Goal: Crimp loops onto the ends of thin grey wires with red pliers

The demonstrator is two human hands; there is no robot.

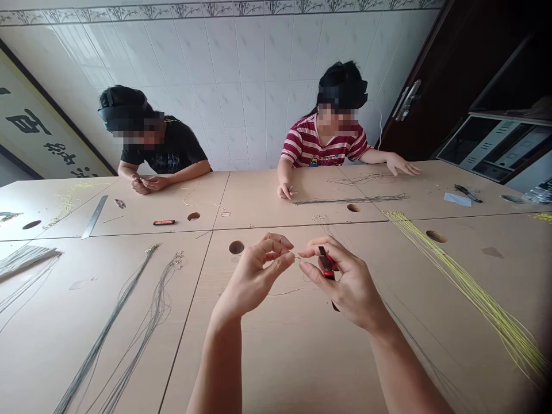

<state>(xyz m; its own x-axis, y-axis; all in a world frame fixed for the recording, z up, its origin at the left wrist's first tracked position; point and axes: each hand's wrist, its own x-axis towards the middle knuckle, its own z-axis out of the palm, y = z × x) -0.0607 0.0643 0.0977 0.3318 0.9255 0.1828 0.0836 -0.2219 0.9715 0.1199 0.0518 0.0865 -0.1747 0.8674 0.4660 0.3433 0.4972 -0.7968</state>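
Observation:
Over the middle of the table, my left hand (259, 273) pinches the end of a thin grey cord between thumb and fingertips. The loose cord (293, 292) trails below between my hands. Close beside it, my right hand (347, 282) is closed around a small red-and-black hand tool (328, 267), whose exact kind is partly hidden by the palm. The right thumb and index fingertips come close to the cord end; I cannot tell whether they touch it.
Bundles of grey cords (112, 316) lie at left, yellow cords (457, 287) at right. Across the table sit two people: one in a black shirt (172, 149), one in a striped shirt (323, 141). A steel ruler (95, 216) and round table holes (236, 247) are also there.

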